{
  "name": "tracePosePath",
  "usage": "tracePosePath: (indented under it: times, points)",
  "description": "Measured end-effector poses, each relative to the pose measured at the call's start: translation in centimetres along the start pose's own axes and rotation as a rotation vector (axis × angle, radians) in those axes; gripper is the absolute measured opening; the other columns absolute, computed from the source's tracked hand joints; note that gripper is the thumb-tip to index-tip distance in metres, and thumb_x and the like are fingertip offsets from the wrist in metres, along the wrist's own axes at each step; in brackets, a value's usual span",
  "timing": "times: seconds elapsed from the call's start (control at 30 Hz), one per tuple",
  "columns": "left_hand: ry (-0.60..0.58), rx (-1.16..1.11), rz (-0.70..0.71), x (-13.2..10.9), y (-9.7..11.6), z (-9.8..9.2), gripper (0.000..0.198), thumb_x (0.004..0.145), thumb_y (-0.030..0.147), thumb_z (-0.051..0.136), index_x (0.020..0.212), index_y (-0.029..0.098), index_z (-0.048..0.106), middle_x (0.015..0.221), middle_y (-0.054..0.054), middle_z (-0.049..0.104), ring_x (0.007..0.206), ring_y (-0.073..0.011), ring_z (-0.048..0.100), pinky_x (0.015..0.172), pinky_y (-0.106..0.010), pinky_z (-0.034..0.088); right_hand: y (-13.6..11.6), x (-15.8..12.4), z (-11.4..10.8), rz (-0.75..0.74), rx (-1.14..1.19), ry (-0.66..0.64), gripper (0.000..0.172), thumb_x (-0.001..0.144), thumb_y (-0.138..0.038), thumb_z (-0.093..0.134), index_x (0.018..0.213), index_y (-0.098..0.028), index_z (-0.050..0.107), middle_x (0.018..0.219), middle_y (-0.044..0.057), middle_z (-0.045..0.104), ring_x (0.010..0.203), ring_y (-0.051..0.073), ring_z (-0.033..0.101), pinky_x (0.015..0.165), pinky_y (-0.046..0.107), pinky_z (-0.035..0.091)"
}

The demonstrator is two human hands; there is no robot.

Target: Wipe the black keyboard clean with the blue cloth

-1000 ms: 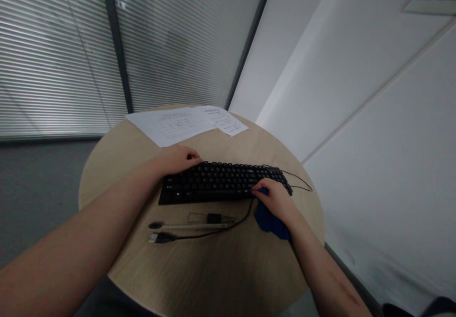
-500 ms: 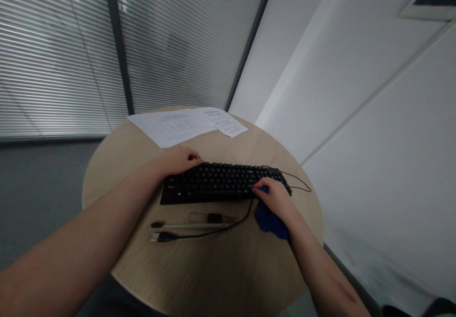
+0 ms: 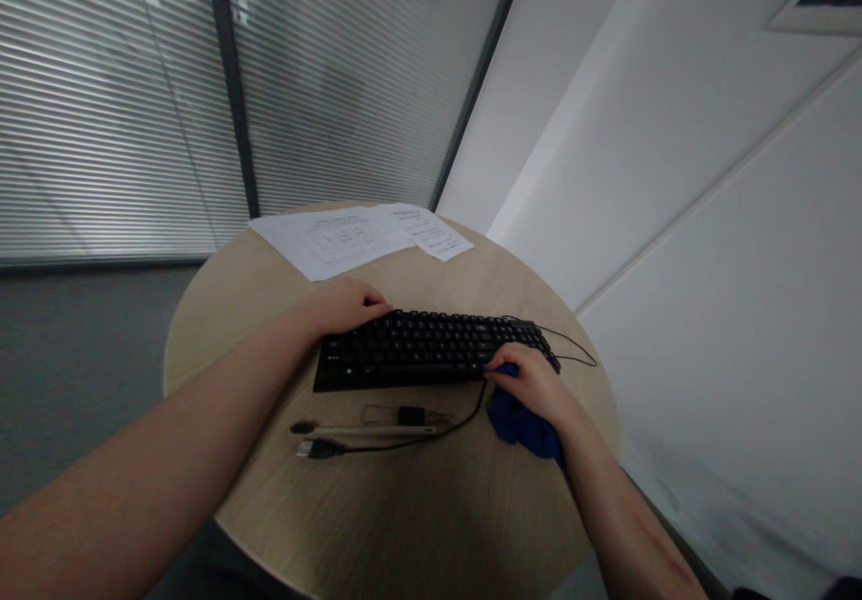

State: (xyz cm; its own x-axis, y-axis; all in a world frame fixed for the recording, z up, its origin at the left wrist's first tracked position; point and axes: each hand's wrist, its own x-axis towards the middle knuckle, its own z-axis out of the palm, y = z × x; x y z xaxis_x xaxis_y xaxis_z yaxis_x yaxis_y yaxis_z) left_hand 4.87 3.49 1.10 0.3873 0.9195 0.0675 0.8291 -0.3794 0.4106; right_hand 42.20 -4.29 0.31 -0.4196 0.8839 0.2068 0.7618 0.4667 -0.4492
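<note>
A black keyboard (image 3: 431, 346) lies flat on the round wooden table, its near edge towards me. At its far left corner my left hand (image 3: 347, 304) grips the edge, the fingertips partly hidden behind it. My right hand (image 3: 532, 380) pinches a dark blue cloth (image 3: 520, 422) at the keyboard's near edge, right of the middle. Most of the cloth hangs under the palm onto the table. In front of the keyboard lie a thin brush (image 3: 367, 431) with dark bristles and a wire tool with a black block (image 3: 410, 416).
A black cable with a USB plug (image 3: 321, 448) curves in front of the keyboard; more thin cable loops at its right end. Printed papers (image 3: 356, 233) overlap at the far side of the table (image 3: 404, 519). A white wall (image 3: 727, 295) stands close on the right.
My right hand has drawn the cloth slightly towards me, from the lower keys to the keyboard's near edge. My left hand keeps its hold. The whole view has shifted a little.
</note>
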Motion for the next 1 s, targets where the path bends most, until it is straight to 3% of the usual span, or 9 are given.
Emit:
tracePosePath:
  times: [0.17, 0.43, 0.57, 0.77, 1.0]
  points:
    - [0.004, -0.001, 0.04, 0.0, -0.1, 0.2, 0.046, 0.095, 0.056, 0.045, 0.096, 0.026, 0.081, 0.094, -0.005, 0.079, 0.086, -0.0228, 0.068, 0.075, -0.031, 0.045, -0.2, 0.0, 0.2, -0.012, -0.101, 0.024, 0.004, 0.086, -0.024, 0.074, 0.086, -0.02, 0.072, 0.095, 0.0, 0.068, 0.095, 0.012, 0.06, 0.088, 0.025, 0.043]
    - [0.027, -0.003, 0.085, 0.0, 0.0, 0.3, 0.046, 0.095, 0.053, 0.045, 0.095, 0.024, 0.08, 0.1, -0.007, 0.078, 0.09, -0.0227, 0.069, 0.082, -0.031, 0.047, 0.4, -0.4, -0.9, 0.119, -0.241, 0.022, 0.001, 0.086, -0.021, 0.071, 0.087, -0.021, 0.071, 0.097, -0.001, 0.067, 0.097, 0.014, 0.058, 0.087, 0.026, 0.04]
    - [0.032, -0.023, 0.096, -0.2, 0.2, 0.2, 0.045, 0.095, 0.051, 0.046, 0.093, 0.023, 0.08, 0.1, -0.007, 0.078, 0.092, -0.0233, 0.069, 0.083, -0.032, 0.048, 0.9, -0.4, -1.3, 0.136, -0.252, 0.082, 0.004, 0.086, -0.022, 0.069, 0.087, -0.019, 0.072, 0.096, 0.001, 0.068, 0.096, 0.015, 0.058, 0.087, 0.027, 0.041]
    - [0.022, -0.034, 0.088, -0.3, 0.1, 0.1, 0.045, 0.095, 0.052, 0.045, 0.094, 0.024, 0.08, 0.099, -0.006, 0.079, 0.089, -0.0222, 0.069, 0.082, -0.032, 0.048, 0.9, -0.4, -1.4, 0.147, 0.019, 0.166, 0.015, 0.086, -0.033, 0.068, 0.088, -0.018, 0.07, 0.093, 0.001, 0.067, 0.089, 0.013, 0.061, 0.083, 0.024, 0.045]
    - [0.021, -0.036, 0.072, -0.2, 0.0, 0.1, 0.045, 0.094, 0.054, 0.046, 0.094, 0.025, 0.081, 0.102, -0.007, 0.079, 0.091, -0.0228, 0.069, 0.084, -0.032, 0.048, -0.9, 0.5, 2.0, -0.004, 0.163, 0.293, 0.029, 0.087, -0.043, 0.068, 0.095, -0.016, 0.062, 0.091, 0.004, 0.063, 0.085, 0.011, 0.057, 0.078, 0.021, 0.046]
